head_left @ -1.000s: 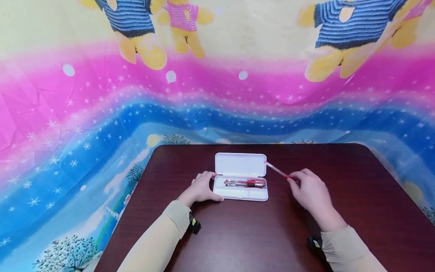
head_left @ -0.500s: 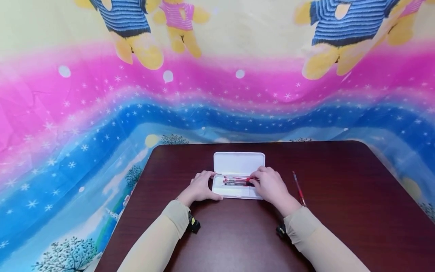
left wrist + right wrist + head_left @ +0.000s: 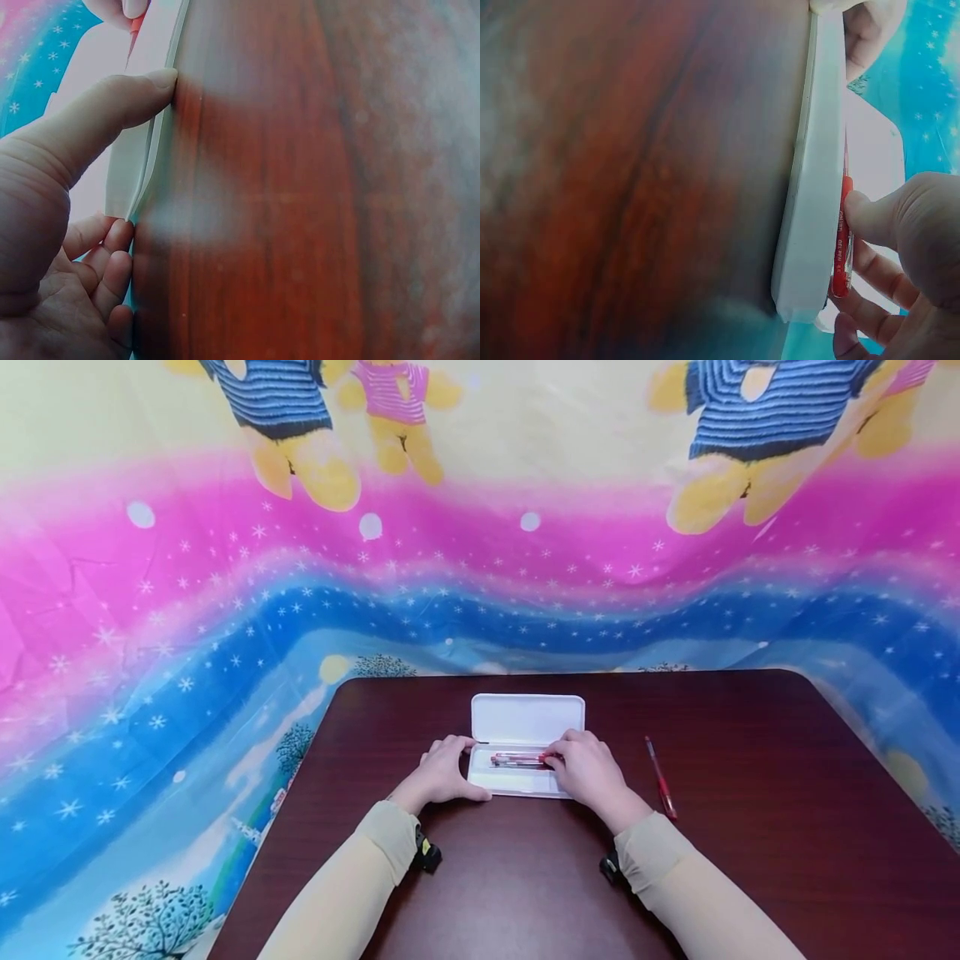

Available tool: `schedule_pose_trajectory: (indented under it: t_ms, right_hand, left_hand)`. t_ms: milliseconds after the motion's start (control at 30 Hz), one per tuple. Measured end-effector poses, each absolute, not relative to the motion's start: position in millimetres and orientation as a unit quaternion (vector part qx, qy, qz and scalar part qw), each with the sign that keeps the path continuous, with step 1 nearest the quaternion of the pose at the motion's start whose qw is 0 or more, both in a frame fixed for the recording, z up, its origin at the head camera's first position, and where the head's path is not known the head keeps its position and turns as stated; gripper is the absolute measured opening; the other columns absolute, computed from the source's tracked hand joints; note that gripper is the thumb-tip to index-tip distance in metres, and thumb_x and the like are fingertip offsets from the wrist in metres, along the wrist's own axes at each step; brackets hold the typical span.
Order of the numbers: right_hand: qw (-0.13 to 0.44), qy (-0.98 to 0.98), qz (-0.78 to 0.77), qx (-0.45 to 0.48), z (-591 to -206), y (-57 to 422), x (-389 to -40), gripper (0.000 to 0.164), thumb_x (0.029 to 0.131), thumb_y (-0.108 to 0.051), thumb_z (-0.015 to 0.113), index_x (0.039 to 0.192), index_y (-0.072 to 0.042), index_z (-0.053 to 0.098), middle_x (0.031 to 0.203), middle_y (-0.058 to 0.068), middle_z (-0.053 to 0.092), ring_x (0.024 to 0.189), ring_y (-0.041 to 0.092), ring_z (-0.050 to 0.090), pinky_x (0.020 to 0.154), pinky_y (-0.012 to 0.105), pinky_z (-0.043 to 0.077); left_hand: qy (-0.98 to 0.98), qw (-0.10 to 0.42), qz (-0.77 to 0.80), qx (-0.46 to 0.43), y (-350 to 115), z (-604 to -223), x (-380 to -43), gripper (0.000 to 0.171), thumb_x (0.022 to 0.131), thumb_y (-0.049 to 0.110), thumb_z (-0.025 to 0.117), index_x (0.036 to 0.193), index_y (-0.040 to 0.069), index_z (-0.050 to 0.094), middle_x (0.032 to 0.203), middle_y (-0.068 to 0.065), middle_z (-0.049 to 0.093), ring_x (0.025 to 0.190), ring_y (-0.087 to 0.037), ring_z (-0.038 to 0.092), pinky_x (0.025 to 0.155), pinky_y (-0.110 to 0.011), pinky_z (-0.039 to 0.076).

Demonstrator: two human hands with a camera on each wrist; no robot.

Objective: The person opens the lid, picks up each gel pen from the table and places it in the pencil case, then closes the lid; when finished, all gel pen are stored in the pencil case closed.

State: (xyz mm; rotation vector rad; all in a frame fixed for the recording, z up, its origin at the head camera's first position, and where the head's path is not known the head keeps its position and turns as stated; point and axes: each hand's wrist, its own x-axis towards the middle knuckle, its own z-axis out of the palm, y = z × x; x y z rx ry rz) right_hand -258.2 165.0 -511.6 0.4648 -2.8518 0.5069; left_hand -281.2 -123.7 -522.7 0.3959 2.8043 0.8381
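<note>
An open white pencil case (image 3: 527, 718) lies on the table with its lid tipped back. My left hand (image 3: 442, 768) holds its left end, the thumb at the front edge and the fingers at the side. Inside the case lie several pens (image 3: 516, 760). My right hand (image 3: 591, 768) reaches in over the right end; in the right wrist view its thumb and fingers pinch a red gel pen (image 3: 843, 247) at the case's rim. The right hand hides the pens' right ends in the head view.
Right of the case, a separate red pen (image 3: 661, 779) lies on the dark brown table (image 3: 750, 760). A printed cloth (image 3: 487, 560) with bears and snowflakes hangs behind the table and down its left side.
My right hand has laid a red pen on the table at the right, moved left to the case and taken hold of another pen. The left hand stays at the case.
</note>
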Motion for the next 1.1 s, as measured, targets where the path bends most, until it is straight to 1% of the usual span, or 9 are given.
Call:
schedule_pose_trajectory:
  t_ms: [233, 400, 533, 700, 767, 833, 967, 1033, 1100]
  right_hand:
    - [0.087, -0.971, 0.173, 0.140, -508, 164, -256, 0.016, 0.101, -0.028, 0.079, 0.112, -0.018, 0.087, 0.104, 0.005, 0.072, 0.107, 0.032, 0.064, 0.090, 0.055, 0.055]
    - [0.118, -0.965, 0.185, 0.141, -505, 175, -252, 0.019, 0.099, -0.025, 0.080, 0.114, -0.017, 0.085, 0.107, 0.008, 0.074, 0.103, 0.032, 0.065, 0.089, 0.055, 0.055]
    - [0.140, -0.963, 0.194, 0.126, -499, 191, -246, 0.023, 0.099, -0.026, 0.080, 0.118, -0.012, 0.083, 0.113, 0.014, 0.075, 0.106, 0.037, 0.068, 0.095, 0.059, 0.056]
    - [0.143, -0.967, 0.200, 0.064, -493, 220, -230, 0.036, 0.100, -0.029, 0.078, 0.126, -0.004, 0.078, 0.124, 0.025, 0.073, 0.112, 0.047, 0.070, 0.101, 0.065, 0.056]
    - [0.133, -0.971, 0.198, 0.034, -494, 234, -222, 0.045, 0.099, -0.031, 0.078, 0.131, 0.000, 0.074, 0.129, 0.031, 0.070, 0.114, 0.051, 0.068, 0.100, 0.067, 0.055]
    - [0.117, -0.975, 0.191, 0.003, -496, 248, -214, 0.056, 0.098, -0.036, 0.079, 0.135, 0.005, 0.069, 0.129, 0.035, 0.066, 0.112, 0.054, 0.066, 0.095, 0.070, 0.056]
    - [0.065, -0.981, 0.179, -0.045, -501, 275, -200, 0.077, 0.094, -0.046, 0.083, 0.136, 0.014, 0.058, 0.120, 0.039, 0.059, 0.097, 0.052, 0.063, 0.080, 0.069, 0.057]
    - [0.040, -0.982, 0.174, -0.056, -504, 285, -196, 0.080, 0.093, -0.049, 0.083, 0.130, 0.016, 0.056, 0.112, 0.038, 0.058, 0.089, 0.048, 0.061, 0.076, 0.066, 0.057]
    - [0.019, -0.983, 0.171, -0.059, -505, 293, -194, 0.075, 0.093, -0.049, 0.083, 0.122, 0.015, 0.057, 0.106, 0.036, 0.058, 0.084, 0.044, 0.060, 0.074, 0.063, 0.057]
  left_hand:
    - [0.947, 0.088, 0.276, 0.137, -126, -522, -280, 0.104, 0.070, 0.053, 0.101, 0.155, 0.013, 0.057, 0.149, -0.010, 0.062, 0.140, -0.034, 0.051, 0.119, -0.059, 0.042]
    - [0.948, 0.086, 0.275, 0.137, -126, -522, -282, 0.105, 0.070, 0.054, 0.101, 0.155, 0.013, 0.056, 0.151, -0.010, 0.062, 0.141, -0.034, 0.051, 0.119, -0.058, 0.042]
    - [0.948, 0.085, 0.274, 0.135, -126, -523, -283, 0.106, 0.070, 0.055, 0.100, 0.156, 0.013, 0.056, 0.152, -0.010, 0.061, 0.142, -0.034, 0.050, 0.120, -0.058, 0.042]
    - [0.947, 0.089, 0.278, 0.137, -124, -523, -281, 0.106, 0.069, 0.055, 0.100, 0.156, 0.013, 0.056, 0.151, -0.010, 0.062, 0.141, -0.034, 0.051, 0.120, -0.058, 0.042]
    - [0.947, 0.089, 0.277, 0.137, -124, -523, -281, 0.106, 0.069, 0.056, 0.100, 0.156, 0.013, 0.056, 0.150, -0.010, 0.062, 0.140, -0.033, 0.051, 0.119, -0.058, 0.043]
    - [0.948, 0.087, 0.274, 0.138, -123, -523, -281, 0.106, 0.069, 0.056, 0.100, 0.155, 0.013, 0.056, 0.150, -0.010, 0.062, 0.140, -0.033, 0.051, 0.119, -0.058, 0.043]
    - [0.950, 0.081, 0.268, 0.141, -124, -523, -282, 0.104, 0.069, 0.056, 0.100, 0.155, 0.014, 0.057, 0.150, -0.010, 0.062, 0.140, -0.035, 0.051, 0.119, -0.058, 0.043]
    - [0.950, 0.080, 0.266, 0.143, -124, -524, -282, 0.104, 0.069, 0.055, 0.100, 0.155, 0.014, 0.057, 0.149, -0.011, 0.063, 0.141, -0.035, 0.051, 0.119, -0.058, 0.043]
    - [0.950, 0.079, 0.265, 0.144, -124, -524, -282, 0.104, 0.069, 0.055, 0.100, 0.154, 0.014, 0.057, 0.148, -0.011, 0.063, 0.140, -0.035, 0.052, 0.118, -0.058, 0.043]
